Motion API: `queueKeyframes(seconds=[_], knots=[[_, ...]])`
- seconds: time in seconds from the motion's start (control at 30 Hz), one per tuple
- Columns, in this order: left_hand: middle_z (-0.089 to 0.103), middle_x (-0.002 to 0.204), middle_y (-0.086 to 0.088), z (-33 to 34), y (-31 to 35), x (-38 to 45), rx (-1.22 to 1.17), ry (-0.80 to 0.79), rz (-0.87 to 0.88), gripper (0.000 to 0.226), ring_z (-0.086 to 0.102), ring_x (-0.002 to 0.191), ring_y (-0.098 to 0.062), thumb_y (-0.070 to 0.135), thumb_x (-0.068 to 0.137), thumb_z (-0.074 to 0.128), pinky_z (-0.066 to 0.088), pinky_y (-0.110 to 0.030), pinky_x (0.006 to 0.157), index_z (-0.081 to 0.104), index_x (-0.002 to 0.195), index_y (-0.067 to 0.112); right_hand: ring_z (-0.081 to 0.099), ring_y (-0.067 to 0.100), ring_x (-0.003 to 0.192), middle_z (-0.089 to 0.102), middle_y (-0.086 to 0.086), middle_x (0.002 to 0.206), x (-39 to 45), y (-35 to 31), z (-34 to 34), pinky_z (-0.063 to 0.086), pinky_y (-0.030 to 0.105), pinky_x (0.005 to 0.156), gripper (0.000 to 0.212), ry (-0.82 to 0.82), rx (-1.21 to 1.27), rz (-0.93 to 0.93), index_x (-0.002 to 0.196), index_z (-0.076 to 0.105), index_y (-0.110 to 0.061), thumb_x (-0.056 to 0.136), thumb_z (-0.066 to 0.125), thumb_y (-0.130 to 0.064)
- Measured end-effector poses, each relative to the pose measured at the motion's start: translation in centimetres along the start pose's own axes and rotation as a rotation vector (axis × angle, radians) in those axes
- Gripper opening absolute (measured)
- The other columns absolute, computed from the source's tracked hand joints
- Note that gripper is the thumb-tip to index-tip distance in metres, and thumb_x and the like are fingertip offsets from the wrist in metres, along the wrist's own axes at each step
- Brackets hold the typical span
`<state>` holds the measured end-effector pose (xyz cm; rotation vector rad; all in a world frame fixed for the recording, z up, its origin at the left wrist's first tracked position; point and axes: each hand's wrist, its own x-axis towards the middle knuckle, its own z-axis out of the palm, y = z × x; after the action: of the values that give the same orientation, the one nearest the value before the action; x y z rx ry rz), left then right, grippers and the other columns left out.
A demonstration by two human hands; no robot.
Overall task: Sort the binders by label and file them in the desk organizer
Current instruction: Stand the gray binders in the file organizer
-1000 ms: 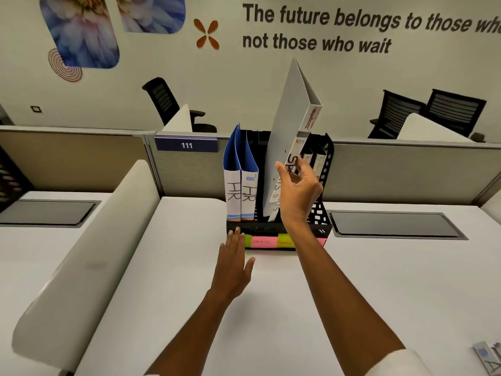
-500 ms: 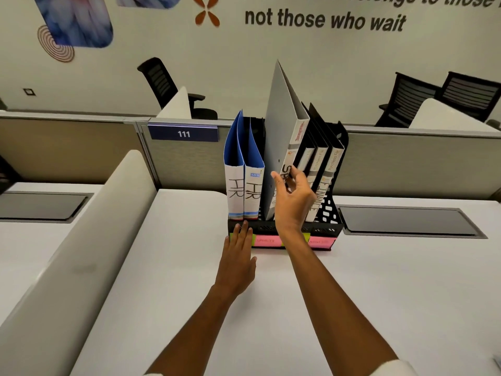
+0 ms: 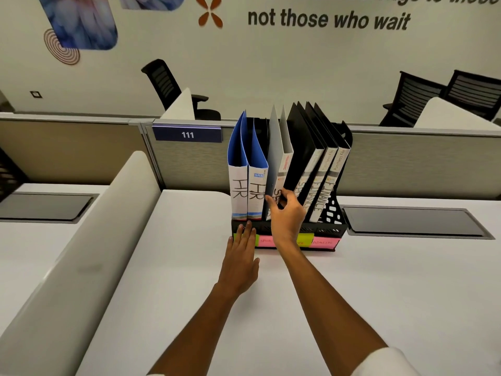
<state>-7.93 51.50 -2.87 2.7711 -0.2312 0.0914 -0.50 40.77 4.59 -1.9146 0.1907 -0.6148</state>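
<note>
— Hands?
— Right hand (image 3: 288, 217) grips the grey binder's (image 3: 279, 158) spine, frame centre. Left hand (image 3: 242, 249) lies flat, fingers straight, against the organizer's (image 3: 325, 229) front.
— Binder position?
— Upright in the organizer, between blue folders (image 3: 248, 169) and black binders (image 3: 317, 158), on the bench (image 3: 379, 280).

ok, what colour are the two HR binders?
Blue covers with white spines, HR binders; shows best in the head view.

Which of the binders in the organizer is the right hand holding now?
The grey binder, standing between the two blue HR binders and the black binders. The right hand grips its spine low down; it is the only grey one.
</note>
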Motion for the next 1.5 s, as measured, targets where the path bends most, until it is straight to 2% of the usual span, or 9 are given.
queueKeyframes(seconds=[0.27, 0.4, 0.53, 0.7, 0.87, 1.0, 1.17, 1.3, 1.5], knots=[[-0.012, 0.161, 0.000, -0.9, 0.2, 0.0, -0.013, -0.011, -0.009, 0.077, -0.014, 0.148, -0.018, 0.028, 0.098, 0.051, 0.007, -0.043, 0.122, 0.000, 0.154, 0.016, 0.064, 0.018, 0.110, 0.067, 0.007, 0.122, -1.1, 1.9, -0.7, 0.057, 0.040, 0.089, 0.044, -0.081, -0.114, -0.046, 0.132, 0.057, -0.009, 0.090, 0.067, -0.020], [-0.014, 0.161, 0.000, -1.5, 0.7, -0.6, -0.023, 0.003, 0.011, 0.077, -0.014, 0.148, -0.019, 0.030, 0.098, 0.049, 0.002, -0.040, 0.121, -0.002, 0.154, 0.015, 0.063, 0.018, 0.112, 0.063, 0.008, 0.128, -2.3, 2.2, -2.4, 0.056, 0.039, 0.090, 0.046, -0.092, -0.107, -0.061, 0.135, 0.054, -0.009, 0.092, 0.064, -0.022], [-0.014, 0.161, -0.001, -1.9, 1.3, -1.7, -0.006, 0.010, 0.029, 0.076, -0.015, 0.148, -0.020, 0.035, 0.099, 0.046, 0.002, -0.041, 0.121, -0.002, 0.154, 0.015, 0.050, 0.019, 0.129, 0.056, 0.007, 0.138, -4.2, 2.8, -4.9, 0.047, 0.037, 0.104, 0.049, -0.115, -0.185, -0.166, 0.139, 0.049, -0.012, 0.093, 0.062, -0.024], [-0.012, 0.161, -0.005, -2.2, 2.2, -4.0, 0.021, 0.029, 0.030, 0.077, -0.011, 0.149, -0.024, 0.039, 0.098, 0.046, 0.008, -0.047, 0.121, 0.001, 0.154, 0.013, 0.030, 0.028, 0.143, 0.035, 0.008, 0.154, -6.3, 4.7, -8.5, 0.035, 0.047, 0.112, 0.066, -0.246, -0.468, -0.302, 0.147, 0.037, -0.018, 0.089, 0.062, -0.038], [-0.013, 0.161, -0.005, -1.8, 3.8, -6.3, 0.060, 0.029, 0.024, 0.079, -0.010, 0.149, -0.023, 0.050, 0.097, 0.040, 0.004, -0.046, 0.119, -0.001, 0.154, 0.015, 0.011, 0.032, 0.149, 0.012, 0.006, 0.162, -8.2, 6.7, -12.2, 0.017, 0.051, 0.116, 0.076, -0.332, -0.729, -0.357, 0.153, 0.019, -0.032, 0.088, 0.042, -0.064], [-0.012, 0.161, -0.006, -0.6, 5.3, -8.2, 0.051, 0.021, 0.062, 0.078, -0.010, 0.149, -0.025, 0.055, 0.095, 0.032, 0.005, -0.048, 0.118, 0.000, 0.154, 0.016, 0.008, 0.031, 0.149, 0.006, 0.004, 0.163, -10.2, 8.2, -15.2, 0.014, 0.056, 0.115, 0.078, -0.333, -0.832, -0.320, 0.153, 0.018, -0.033, 0.087, 0.029, -0.074], [-0.014, 0.161, -0.005, 2.0, 7.2, -9.8, 0.032, -0.024, 0.077, 0.085, -0.014, 0.148, -0.023, 0.068, 0.084, 0.007, 0.000, -0.048, 0.118, 0.001, 0.154, 0.021, -0.006, 0.028, 0.150, -0.008, 0.001, 0.163, -12.8, 10.2, -19.0, 0.005, 0.056, 0.117, 0.079, -0.351, -0.880, -0.235, 0.153, 0.007, -0.037, 0.086, 0.020, -0.078], [-0.016, 0.160, -0.004, 4.2, 9.7, -10.6, -0.002, -0.048, 0.125, 0.084, -0.016, 0.148, -0.023, 0.067, 0.085, 0.008, -0.002, -0.047, 0.116, 0.000, 0.154, 0.021, -0.011, 0.027, 0.149, -0.015, 0.000, 0.162, -14.2, 11.7, -22.2, 0.002, 0.057, 0.118, 0.082, -0.361, -0.921, -0.151, 0.153, -0.002, -0.039, 0.085, 0.014, -0.081], [-0.020, 0.159, -0.005, 7.7, 14.1, -12.4, -0.021, -0.123, 0.198, 0.085, -0.018, 0.147, -0.024, 0.068, 0.085, 0.008, -0.003, -0.047, 0.117, -0.002, 0.154, 0.021, -0.008, 0.028, 0.149, -0.013, 0.001, 0.162, -15.7, 14.3, -27.5, 0.004, 0.058, 0.117, 0.084, -0.320, -0.955, -0.037, 0.154, -0.001, -0.037, 0.083, 0.012, -0.082]])
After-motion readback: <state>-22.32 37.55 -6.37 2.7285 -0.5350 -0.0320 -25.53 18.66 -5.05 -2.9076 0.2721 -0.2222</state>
